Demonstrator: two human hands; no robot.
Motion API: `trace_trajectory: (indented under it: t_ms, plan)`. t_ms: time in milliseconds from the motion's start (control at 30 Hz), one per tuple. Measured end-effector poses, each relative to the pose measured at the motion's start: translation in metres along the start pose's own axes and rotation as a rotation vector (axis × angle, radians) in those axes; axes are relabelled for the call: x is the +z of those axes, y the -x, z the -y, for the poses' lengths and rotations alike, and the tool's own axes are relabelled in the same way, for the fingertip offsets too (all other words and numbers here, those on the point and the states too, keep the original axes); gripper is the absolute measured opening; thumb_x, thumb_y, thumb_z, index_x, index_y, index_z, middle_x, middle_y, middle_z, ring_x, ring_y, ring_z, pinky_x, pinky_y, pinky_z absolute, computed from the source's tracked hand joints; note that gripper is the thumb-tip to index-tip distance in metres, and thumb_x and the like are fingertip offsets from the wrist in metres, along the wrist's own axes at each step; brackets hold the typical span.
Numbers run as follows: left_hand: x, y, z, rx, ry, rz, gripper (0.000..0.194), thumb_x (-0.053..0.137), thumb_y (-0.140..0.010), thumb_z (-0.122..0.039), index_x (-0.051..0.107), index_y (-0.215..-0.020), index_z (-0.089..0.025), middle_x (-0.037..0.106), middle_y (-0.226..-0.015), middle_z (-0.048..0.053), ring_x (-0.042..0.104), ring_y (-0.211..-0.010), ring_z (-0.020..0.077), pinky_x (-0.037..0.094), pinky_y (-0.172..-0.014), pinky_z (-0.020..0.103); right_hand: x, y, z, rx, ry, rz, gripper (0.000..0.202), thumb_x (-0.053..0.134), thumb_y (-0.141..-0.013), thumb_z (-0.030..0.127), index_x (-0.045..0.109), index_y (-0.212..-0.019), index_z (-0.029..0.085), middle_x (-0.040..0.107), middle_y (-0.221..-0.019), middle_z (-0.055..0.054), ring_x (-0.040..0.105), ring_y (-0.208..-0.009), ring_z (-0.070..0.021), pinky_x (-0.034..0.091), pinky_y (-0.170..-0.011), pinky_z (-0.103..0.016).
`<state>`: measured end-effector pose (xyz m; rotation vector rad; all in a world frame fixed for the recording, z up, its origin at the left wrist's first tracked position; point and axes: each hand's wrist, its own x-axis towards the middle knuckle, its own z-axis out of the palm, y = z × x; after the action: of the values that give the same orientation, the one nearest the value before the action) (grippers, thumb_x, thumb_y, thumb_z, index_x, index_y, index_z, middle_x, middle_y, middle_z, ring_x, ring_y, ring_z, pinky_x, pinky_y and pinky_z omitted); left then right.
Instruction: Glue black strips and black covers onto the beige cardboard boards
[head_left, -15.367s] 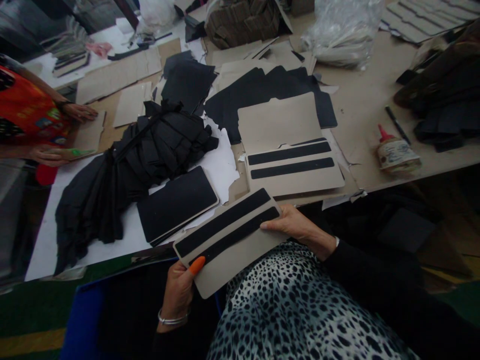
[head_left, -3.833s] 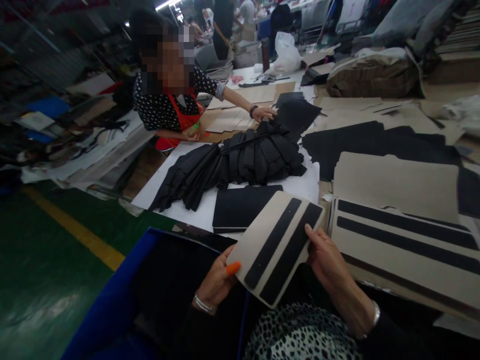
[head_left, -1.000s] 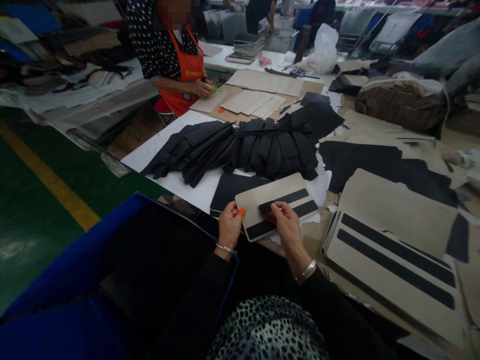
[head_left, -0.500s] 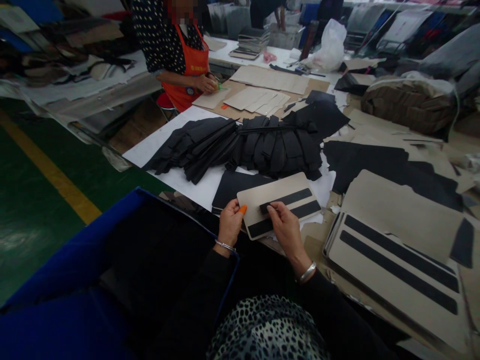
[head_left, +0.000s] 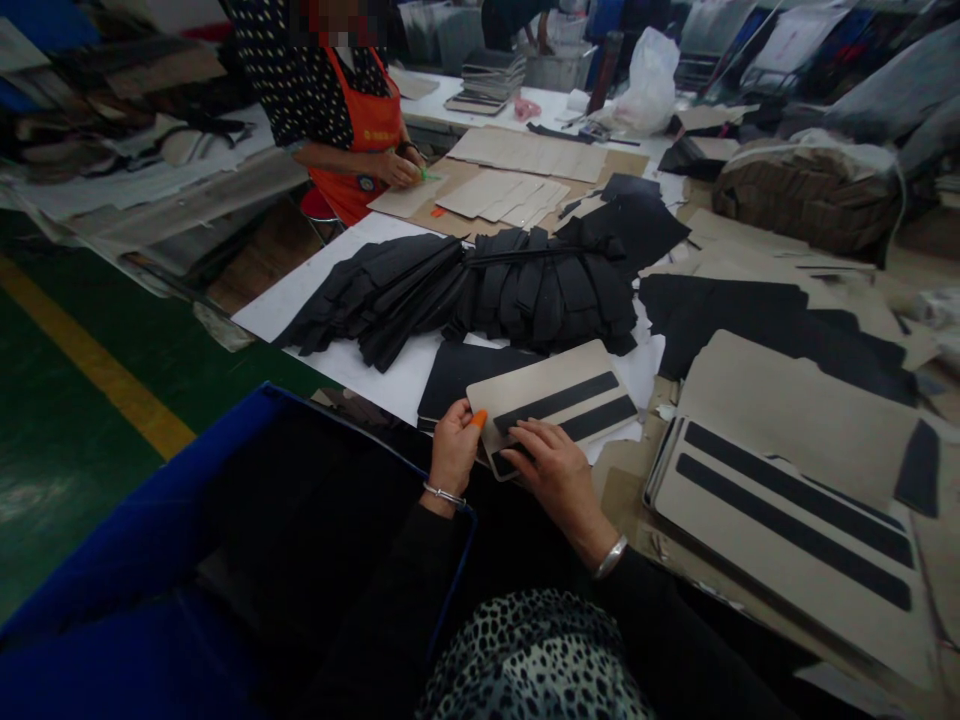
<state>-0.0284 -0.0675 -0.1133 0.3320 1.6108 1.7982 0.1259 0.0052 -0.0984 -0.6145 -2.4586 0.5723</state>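
My left hand [head_left: 454, 452] grips the left end of a beige panel [head_left: 541, 376] with rounded corners, and an orange cover sits on the thumb. Two black strips run along the panel: an upper strip [head_left: 576, 394] and a lower strip [head_left: 604, 417]. Over the strips near the left end rests my right hand [head_left: 559, 472], fingers extended and somewhat apart; it hides part of the lower strip. Beneath the panel's upper left edge is a stack of black sheets [head_left: 457, 375]. Bundles of black strips [head_left: 547, 290] lie just beyond.
To the right, a stack of larger beige panels [head_left: 780, 535] carries similar black strips. A blue bin [head_left: 150, 525] stands at the lower left. Across the table, a person in an orange apron [head_left: 364, 120] handles beige pieces [head_left: 495, 193]. Black sheets [head_left: 750, 320] lie at right.
My right hand has let go of the upper strip's left end, which now lies flat on the panel. Its fingers have moved down-left and spread over the panel. My left hand keeps its grip.
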Motion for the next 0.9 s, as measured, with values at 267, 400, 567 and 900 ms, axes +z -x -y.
trace_trajectory:
  t_ms: [267, 400, 567, 900]
  plan:
    - [0.0, 0.003, -0.009, -0.034, 0.028, 0.026, 0.048, 0.077, -0.078, -0.044, 0.067, -0.117, -0.018, 0.078, -0.105, 0.009, 0.074, -0.085, 0.0218, 0.059, -0.079, 0.033, 0.0, 0.006, -0.002, 0.011, 0.156, 0.007, 0.038, 0.066, -0.097, 0.038, 0.068, -0.129, 0.019, 0.067, -0.135, -0.012, 0.055, -0.129, -0.0319, 0.046, -0.11, -0.048]
    - [-0.003, 0.004, -0.012, -0.061, 0.048, 0.125, 0.068, 0.087, -0.069, -0.037, 0.06, -0.13, -0.018, 0.077, -0.112, 0.012, 0.075, -0.096, 0.0259, 0.06, -0.088, 0.039, 0.001, 0.007, -0.004, 0.029, 0.18, 0.017, 0.044, 0.069, -0.094, 0.039, 0.066, -0.134, 0.022, 0.064, -0.14, -0.012, 0.054, -0.131, -0.0325, 0.045, -0.111, -0.05]
    - [-0.004, 0.004, -0.012, -0.063, 0.021, 0.132, 0.076, 0.089, -0.064, -0.027, 0.058, -0.132, -0.016, 0.077, -0.113, 0.014, 0.075, -0.099, 0.0283, 0.06, -0.09, 0.042, 0.002, 0.009, -0.006, 0.035, 0.179, 0.018, 0.041, 0.068, -0.095, 0.04, 0.067, -0.132, 0.021, 0.064, -0.139, -0.011, 0.053, -0.131, -0.0322, 0.045, -0.111, -0.048]
    - [0.0, 0.003, -0.012, -0.066, 0.034, 0.084, 0.064, 0.085, -0.071, -0.032, 0.062, -0.128, -0.016, 0.077, -0.113, 0.014, 0.075, -0.101, 0.0277, 0.059, -0.092, 0.041, 0.002, 0.008, -0.008, 0.034, 0.165, 0.014, 0.036, 0.067, -0.096, 0.038, 0.069, -0.127, 0.021, 0.066, -0.135, -0.012, 0.054, -0.13, -0.0313, 0.047, -0.11, -0.048]
